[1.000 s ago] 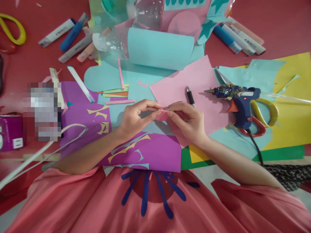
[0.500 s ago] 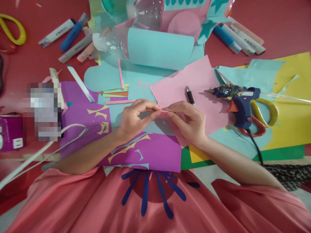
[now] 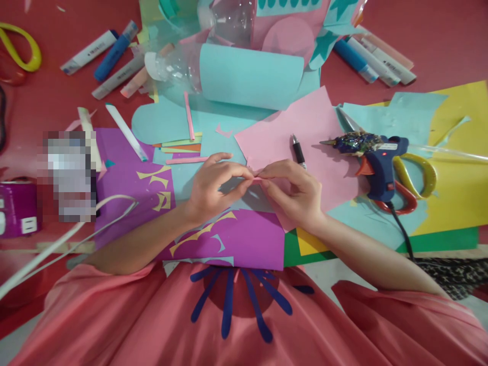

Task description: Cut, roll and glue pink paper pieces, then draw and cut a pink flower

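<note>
A small pink paper strip (image 3: 257, 180) is pinched between the fingertips of both hands, and most of it is hidden by them. My left hand (image 3: 216, 185) grips its left end between thumb and forefinger. On the other end, the thumb and fingers of my right hand (image 3: 295, 190) are closed. Beneath the hands lie a pink paper sheet (image 3: 274, 134) and light-blue paper. Two thin pink paper rolls rest nearby: one roll (image 3: 186, 160) beside my left hand, another roll (image 3: 189, 117) farther up. A black pen (image 3: 298, 150) lies just beyond my right hand.
A blue glue gun (image 3: 383, 168) and scissors (image 3: 423, 178) lie at the right. Behind is a plastic bottle wrapped in light-blue paper (image 3: 251, 76). Markers (image 3: 114, 51) lie at both sides. Purple paper (image 3: 259, 239) with yellow scraps spreads in front. A white cable (image 3: 57, 244) crosses the left.
The pink strip now shows as a narrower band between my fingertips. My left fingers have shifted slightly, with one finger raised. Everything else stays in place.
</note>
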The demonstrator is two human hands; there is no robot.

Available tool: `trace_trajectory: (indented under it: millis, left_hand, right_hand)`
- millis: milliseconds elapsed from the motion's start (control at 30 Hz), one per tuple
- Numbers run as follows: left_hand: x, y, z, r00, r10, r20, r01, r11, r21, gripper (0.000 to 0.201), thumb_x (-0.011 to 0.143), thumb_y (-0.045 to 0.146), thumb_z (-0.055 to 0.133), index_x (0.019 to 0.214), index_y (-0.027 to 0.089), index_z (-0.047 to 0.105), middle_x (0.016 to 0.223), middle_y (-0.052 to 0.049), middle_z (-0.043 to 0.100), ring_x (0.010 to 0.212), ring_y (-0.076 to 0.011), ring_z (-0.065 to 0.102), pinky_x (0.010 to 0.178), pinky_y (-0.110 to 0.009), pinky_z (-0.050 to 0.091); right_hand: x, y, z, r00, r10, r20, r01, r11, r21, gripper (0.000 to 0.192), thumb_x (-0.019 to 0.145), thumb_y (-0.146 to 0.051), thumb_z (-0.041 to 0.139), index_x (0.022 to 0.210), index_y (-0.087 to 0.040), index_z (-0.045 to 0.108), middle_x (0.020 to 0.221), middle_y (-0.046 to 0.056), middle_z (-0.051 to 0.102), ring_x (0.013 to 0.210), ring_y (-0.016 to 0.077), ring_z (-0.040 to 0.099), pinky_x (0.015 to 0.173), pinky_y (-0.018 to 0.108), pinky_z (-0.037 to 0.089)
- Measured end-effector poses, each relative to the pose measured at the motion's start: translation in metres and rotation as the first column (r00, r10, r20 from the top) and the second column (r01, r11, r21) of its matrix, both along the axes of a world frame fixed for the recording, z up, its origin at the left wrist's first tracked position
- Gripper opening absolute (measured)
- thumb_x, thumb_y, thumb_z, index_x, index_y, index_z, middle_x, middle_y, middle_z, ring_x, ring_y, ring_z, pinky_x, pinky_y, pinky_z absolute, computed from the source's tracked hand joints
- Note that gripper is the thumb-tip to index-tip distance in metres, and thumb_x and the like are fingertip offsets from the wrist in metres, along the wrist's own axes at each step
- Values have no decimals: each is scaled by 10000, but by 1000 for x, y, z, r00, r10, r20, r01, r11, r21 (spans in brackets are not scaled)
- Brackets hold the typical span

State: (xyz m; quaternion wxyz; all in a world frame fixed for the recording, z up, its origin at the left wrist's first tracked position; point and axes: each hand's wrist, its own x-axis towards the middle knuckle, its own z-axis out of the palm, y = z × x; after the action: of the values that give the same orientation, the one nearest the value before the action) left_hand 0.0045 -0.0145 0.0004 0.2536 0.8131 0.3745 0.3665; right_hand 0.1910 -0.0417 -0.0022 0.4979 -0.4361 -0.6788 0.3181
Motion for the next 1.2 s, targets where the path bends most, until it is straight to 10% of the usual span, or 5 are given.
trace_trajectory:
  millis: [1200]
  left_hand:
    - [1, 1, 0, 998, -58, 11, 57, 995, 80, 79, 926, 269, 594, 854, 243, 611, 797, 39, 773, 694, -107, 705, 964, -330, 499]
  right_hand:
    - [0, 0, -1, 995, 42, 91, -49, 996, 72, 82, 899, -166, 616, 887, -240, 649, 812, 8, 730, 788, 159, 700, 716, 312, 552]
